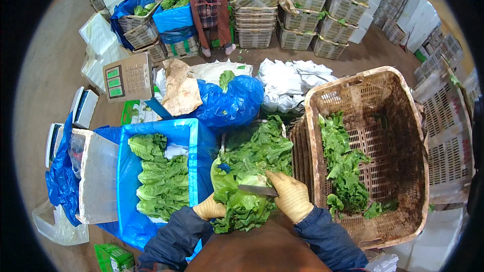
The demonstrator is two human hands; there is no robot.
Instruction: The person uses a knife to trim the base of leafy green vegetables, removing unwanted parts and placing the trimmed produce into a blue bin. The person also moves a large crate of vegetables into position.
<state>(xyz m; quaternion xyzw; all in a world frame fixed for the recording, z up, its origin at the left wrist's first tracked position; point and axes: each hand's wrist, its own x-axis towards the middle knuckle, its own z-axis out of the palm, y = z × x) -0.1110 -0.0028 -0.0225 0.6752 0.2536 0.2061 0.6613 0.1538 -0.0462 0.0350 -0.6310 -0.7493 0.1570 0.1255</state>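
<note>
My left hand, in a pale yellow glove, holds a leafy head of lettuce from its left side. The fingers are partly hidden under the leaves. My right hand, gloved alike, grips a knife whose blade lies across the lettuce near its pale stem end. Just beyond is a crate heaped with loose lettuce leaves. To the left, a box lined with blue plastic holds lettuce heads laid in a row. On the right, a large dirty plastic crate contains trimmed green leaves.
A weighing scale display rises behind the blue-lined box. Beyond the leaf crate lie a blue plastic bag and white bags. Another person stands at the back beside stacked crates. A foam box adjoins the left side.
</note>
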